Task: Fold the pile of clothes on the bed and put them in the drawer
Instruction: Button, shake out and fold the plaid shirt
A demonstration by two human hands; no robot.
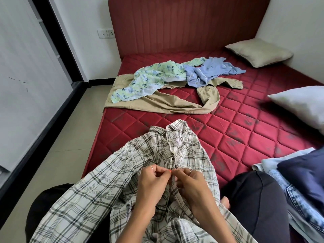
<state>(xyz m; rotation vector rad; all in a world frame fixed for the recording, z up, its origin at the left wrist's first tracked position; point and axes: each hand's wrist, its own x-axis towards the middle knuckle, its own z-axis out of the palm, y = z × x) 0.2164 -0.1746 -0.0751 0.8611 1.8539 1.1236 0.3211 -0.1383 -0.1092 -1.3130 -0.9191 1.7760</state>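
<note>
both hands are on the plaid shirt (133,174) now, left hand (152,183) and right hand (191,183) pinching the button placket right where they meet, looks like buttoning it before the fold. the shirt lies across the lap and onto the bed (245,137). further up the bed, still unfolded by the look of it: a floral shirt (145,79), a blue shirt (206,71), khaki trousers (168,102), all in a loose heap. at the right edge, a stack (298,176) with denim and navy, probably done already. no drawer in view, so nothing can be said of what's in it.
</note>
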